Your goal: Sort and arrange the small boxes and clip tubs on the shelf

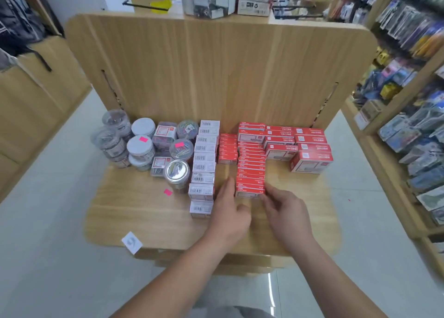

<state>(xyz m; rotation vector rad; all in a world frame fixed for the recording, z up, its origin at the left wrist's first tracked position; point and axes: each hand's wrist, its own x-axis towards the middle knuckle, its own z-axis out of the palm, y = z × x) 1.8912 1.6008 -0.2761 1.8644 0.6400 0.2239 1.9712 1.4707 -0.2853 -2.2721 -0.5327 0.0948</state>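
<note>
Red boxes (251, 168) run in a long column on the shelf (144, 212), and both hands flank its front box (249, 190): left hand (228, 212) presses straight fingers to its left side, right hand (286, 213) touches its right side with relaxed fingers. White boxes (203, 166) stand just left, clip tubs (140, 147) beyond.

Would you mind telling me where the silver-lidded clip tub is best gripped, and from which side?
Probably round its upper wall, just under the lid, reaching from the front. The silver-lidded tub stands upright. The row of white boxes sits close on its right and other tubs stand behind it, so only its front side shows free.
</note>
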